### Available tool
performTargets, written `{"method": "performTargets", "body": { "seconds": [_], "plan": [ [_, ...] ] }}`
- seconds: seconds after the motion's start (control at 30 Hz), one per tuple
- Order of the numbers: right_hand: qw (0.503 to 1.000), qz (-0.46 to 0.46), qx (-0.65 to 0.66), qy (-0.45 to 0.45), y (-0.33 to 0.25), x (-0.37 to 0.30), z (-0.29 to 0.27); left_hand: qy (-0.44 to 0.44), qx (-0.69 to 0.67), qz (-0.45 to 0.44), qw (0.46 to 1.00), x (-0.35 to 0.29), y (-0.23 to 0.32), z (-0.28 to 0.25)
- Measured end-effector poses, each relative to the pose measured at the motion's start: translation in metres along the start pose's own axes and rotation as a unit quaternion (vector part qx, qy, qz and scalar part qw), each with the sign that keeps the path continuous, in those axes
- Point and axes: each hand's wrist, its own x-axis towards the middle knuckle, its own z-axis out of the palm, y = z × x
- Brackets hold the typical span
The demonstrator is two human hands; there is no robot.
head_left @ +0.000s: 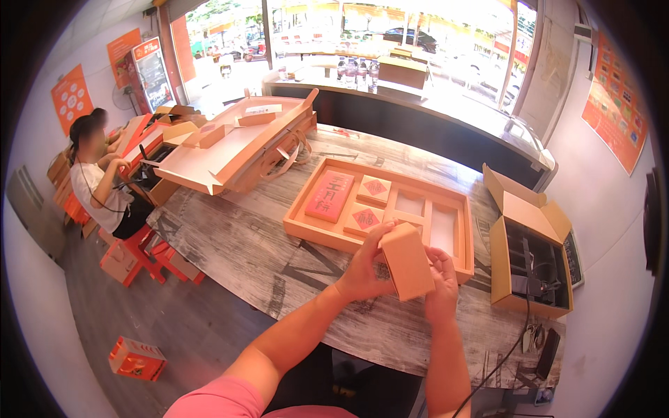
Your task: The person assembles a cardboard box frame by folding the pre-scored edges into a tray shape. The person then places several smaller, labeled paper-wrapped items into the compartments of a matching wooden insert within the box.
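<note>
My left hand [366,270] and my right hand [442,282] grip an orange cardboard box [408,263] between them, tilted above the near edge of a shallow gift box tray [315,237]. The left fingers close on its left side, and the right fingers press its right side. Inside the tray lies a flat red box [330,197] at the left. Beside it sit two small square boxes, one farther back [375,189] and one nearer [364,218], each with a red diamond label. White-bottomed compartments [443,230] show at the tray's right. The box in my hands partly hides the tray's front.
A brown carton [503,279] with black equipment stands at the right; a cable runs from it toward me. Farther left lies a large open box lid [240,150] with a ribbon handle. Another person [101,177] sits at the left. A printed box [137,359] is on the floor.
</note>
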Motion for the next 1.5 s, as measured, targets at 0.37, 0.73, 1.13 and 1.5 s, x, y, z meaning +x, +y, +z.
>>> {"method": "performTargets", "body": {
  "seconds": [0.37, 0.73, 1.13, 1.5],
  "plan": [
    [0.933, 0.224, 0.279, -0.019, 0.005, -0.007, -0.027, -0.035, -0.043, 0.086, 0.995, -0.003, 0.033, 0.009],
    [0.963, -0.017, 0.263, 0.053, -0.018, 0.007, -0.028, -0.098, -0.473, -0.157, 0.861, -0.012, 0.009, 0.007],
    [0.97, -0.096, 0.209, 0.076, -0.021, 0.011, -0.049, -0.095, -0.489, -0.126, 0.858, -0.007, 0.017, 0.003],
    [0.978, -0.062, 0.178, 0.091, -0.018, 0.011, -0.046, -0.116, -0.499, -0.095, 0.854, -0.006, 0.015, 0.006]
  ]
}}
